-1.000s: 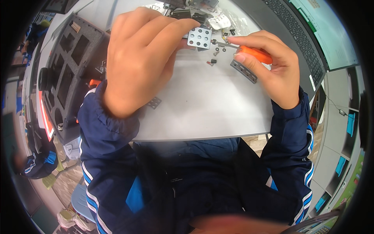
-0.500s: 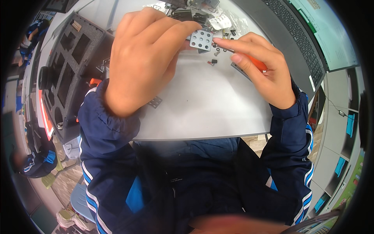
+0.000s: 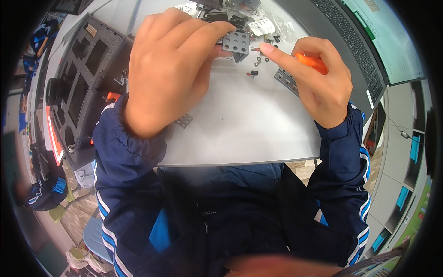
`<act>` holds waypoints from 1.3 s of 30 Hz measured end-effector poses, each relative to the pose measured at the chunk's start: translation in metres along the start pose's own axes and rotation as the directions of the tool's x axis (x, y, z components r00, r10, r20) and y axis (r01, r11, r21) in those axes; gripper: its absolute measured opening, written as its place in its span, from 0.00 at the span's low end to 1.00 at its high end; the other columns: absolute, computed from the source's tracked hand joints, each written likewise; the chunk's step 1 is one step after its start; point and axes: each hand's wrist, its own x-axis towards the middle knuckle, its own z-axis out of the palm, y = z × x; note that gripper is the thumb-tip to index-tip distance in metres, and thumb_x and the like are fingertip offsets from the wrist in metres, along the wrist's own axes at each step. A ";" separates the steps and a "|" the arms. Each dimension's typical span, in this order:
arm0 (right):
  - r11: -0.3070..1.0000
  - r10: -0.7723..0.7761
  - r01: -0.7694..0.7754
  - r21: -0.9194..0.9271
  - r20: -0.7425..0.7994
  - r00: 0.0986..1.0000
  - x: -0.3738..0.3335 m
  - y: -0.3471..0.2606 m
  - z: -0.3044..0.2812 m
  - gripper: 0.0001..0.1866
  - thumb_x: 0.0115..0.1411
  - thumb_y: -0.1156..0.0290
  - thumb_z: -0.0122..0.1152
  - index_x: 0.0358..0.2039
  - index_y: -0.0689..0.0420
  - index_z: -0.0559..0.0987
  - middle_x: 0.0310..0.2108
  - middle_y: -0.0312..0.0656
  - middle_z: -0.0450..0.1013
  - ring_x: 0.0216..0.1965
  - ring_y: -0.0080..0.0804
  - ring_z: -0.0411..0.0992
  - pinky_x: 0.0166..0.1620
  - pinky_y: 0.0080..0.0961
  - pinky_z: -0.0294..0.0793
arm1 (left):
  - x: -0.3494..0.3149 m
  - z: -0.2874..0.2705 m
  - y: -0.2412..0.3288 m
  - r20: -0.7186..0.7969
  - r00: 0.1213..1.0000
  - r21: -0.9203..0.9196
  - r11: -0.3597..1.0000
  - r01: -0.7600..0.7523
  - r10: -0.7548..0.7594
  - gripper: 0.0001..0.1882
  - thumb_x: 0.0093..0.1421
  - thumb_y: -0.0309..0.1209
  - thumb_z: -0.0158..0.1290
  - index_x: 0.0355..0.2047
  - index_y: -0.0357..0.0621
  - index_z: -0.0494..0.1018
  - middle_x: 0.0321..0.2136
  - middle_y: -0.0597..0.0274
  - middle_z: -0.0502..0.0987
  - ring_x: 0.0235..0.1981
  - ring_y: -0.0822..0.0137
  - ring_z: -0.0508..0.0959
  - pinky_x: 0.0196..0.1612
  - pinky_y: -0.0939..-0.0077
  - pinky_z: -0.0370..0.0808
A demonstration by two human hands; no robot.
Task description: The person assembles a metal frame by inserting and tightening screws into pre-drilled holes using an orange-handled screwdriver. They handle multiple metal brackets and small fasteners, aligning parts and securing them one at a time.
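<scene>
Left hand [image 3: 170,69] pinches bracket [image 3: 236,42]; right hand [image 3: 321,76] curls round screwdriver [image 3: 312,63], at its right: screwing step, I judge, needing alignment.

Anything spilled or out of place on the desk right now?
Mildly: small hardware pieces lie scattered loose on the white table, left of the right hand, rather than gathered in a container, so they might get knocked away. Nothing looks clearly damaged.
</scene>
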 end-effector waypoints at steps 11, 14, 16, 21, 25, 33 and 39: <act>0.994 0.035 -0.038 0.104 0.029 0.999 -0.001 0.000 0.001 0.32 0.42 0.92 0.62 0.48 0.50 0.88 0.34 0.39 0.71 0.26 0.30 0.70 0.30 0.24 0.72 | -0.001 0.000 -0.001 0.008 1.000 0.001 1.000 0.001 -0.001 0.20 0.52 0.19 0.60 0.46 0.47 0.82 0.28 0.65 0.78 0.35 0.61 0.76 0.41 0.67 0.67; 0.992 0.030 -0.032 0.119 0.022 0.999 -0.001 0.000 0.001 0.31 0.43 0.92 0.63 0.48 0.50 0.87 0.34 0.39 0.71 0.26 0.30 0.70 0.29 0.24 0.71 | -0.001 0.000 0.000 0.016 1.000 -0.005 1.000 0.003 -0.003 0.20 0.52 0.19 0.60 0.46 0.47 0.82 0.28 0.65 0.78 0.35 0.61 0.76 0.41 0.67 0.67; 0.990 0.041 -0.044 0.133 0.023 0.999 -0.001 0.001 0.002 0.31 0.44 0.93 0.63 0.47 0.51 0.87 0.34 0.39 0.71 0.26 0.29 0.69 0.28 0.24 0.71 | -0.001 0.000 0.000 0.021 1.000 -0.009 1.000 0.005 -0.005 0.20 0.52 0.19 0.60 0.46 0.47 0.82 0.28 0.65 0.78 0.35 0.61 0.76 0.41 0.67 0.67; 0.991 0.034 -0.035 0.131 0.011 0.999 0.000 0.001 0.003 0.31 0.44 0.92 0.63 0.48 0.51 0.87 0.33 0.39 0.70 0.25 0.28 0.68 0.27 0.23 0.69 | 0.000 0.001 0.001 0.017 1.000 -0.018 1.000 0.011 -0.011 0.19 0.52 0.19 0.61 0.45 0.47 0.83 0.28 0.65 0.78 0.35 0.61 0.76 0.41 0.67 0.67; 0.991 0.029 -0.031 0.129 0.018 0.999 0.000 0.001 0.003 0.31 0.45 0.92 0.63 0.48 0.51 0.87 0.33 0.39 0.70 0.24 0.28 0.68 0.27 0.22 0.68 | 0.002 -0.001 0.003 0.033 0.999 -0.007 1.000 0.009 -0.009 0.19 0.52 0.19 0.61 0.45 0.47 0.83 0.28 0.65 0.78 0.35 0.61 0.76 0.40 0.67 0.67; 0.988 0.045 -0.050 0.148 0.034 0.998 -0.001 0.000 0.003 0.28 0.50 0.91 0.64 0.49 0.51 0.86 0.33 0.39 0.70 0.25 0.27 0.68 0.29 0.22 0.69 | 0.004 -0.005 0.005 0.089 0.996 0.031 0.999 0.020 -0.023 0.19 0.52 0.19 0.61 0.45 0.47 0.83 0.28 0.65 0.78 0.35 0.61 0.76 0.40 0.67 0.66; 0.979 0.070 -0.079 0.186 0.054 0.996 -0.001 -0.001 0.002 0.24 0.54 0.91 0.64 0.49 0.53 0.86 0.33 0.39 0.72 0.26 0.27 0.69 0.29 0.22 0.70 | 0.004 -0.006 0.004 0.080 0.997 0.027 0.999 0.018 -0.020 0.20 0.52 0.19 0.60 0.46 0.48 0.83 0.28 0.65 0.78 0.36 0.61 0.76 0.40 0.67 0.67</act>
